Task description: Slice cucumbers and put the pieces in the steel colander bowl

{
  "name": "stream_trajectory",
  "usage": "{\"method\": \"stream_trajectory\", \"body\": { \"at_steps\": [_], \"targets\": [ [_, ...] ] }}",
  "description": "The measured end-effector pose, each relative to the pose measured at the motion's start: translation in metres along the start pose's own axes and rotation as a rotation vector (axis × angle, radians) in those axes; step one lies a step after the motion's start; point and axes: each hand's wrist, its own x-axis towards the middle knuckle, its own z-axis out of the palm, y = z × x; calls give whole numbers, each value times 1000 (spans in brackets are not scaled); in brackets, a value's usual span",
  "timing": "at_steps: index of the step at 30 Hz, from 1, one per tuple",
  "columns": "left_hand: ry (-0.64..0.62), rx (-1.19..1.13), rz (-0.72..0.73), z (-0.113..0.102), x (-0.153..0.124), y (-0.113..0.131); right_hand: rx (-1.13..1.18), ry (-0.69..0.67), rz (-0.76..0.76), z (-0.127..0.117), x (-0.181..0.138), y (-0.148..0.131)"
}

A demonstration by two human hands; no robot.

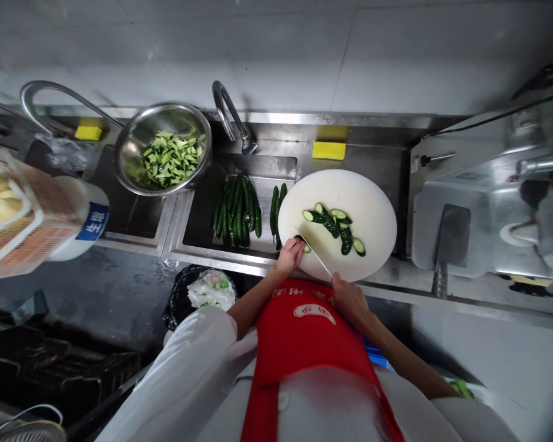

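Observation:
My right hand (349,297) is closed round the handle of a kitchen knife (319,259), whose blade points away and to the left over a round white cutting board (376,202). Just left of the blade, my left hand (291,254) has bent fingers holding a cucumber (299,237) against the board. Most of that cucumber is hidden under the fingers. Right of the knife lie several slanted cucumber pieces (332,226) with dark skin and pale cut faces. Whole cucumbers (238,212) rest in the sink left of the board, and a few more (276,212) lie beside its edge.
A steel bowl (125,162) of cut cucumber stands left of the faucet (233,113). A yellow sponge (329,150) is behind the board. To the right is a metal machine (483,202). At left are a basket (50,221) of pale peeled vegetables and, lower, a black waste bag (175,301).

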Motion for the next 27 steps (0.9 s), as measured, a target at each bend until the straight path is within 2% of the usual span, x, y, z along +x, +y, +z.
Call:
{"method": "stream_trajectory", "body": {
  "at_steps": [7,27],
  "targets": [
    [-15,-48,-68,3,-4,-1,-27,-12,11,-4,6,-1],
    [59,-130,-91,8,-11,-2,-107,48,-29,-4,13,0]
  ]
}}
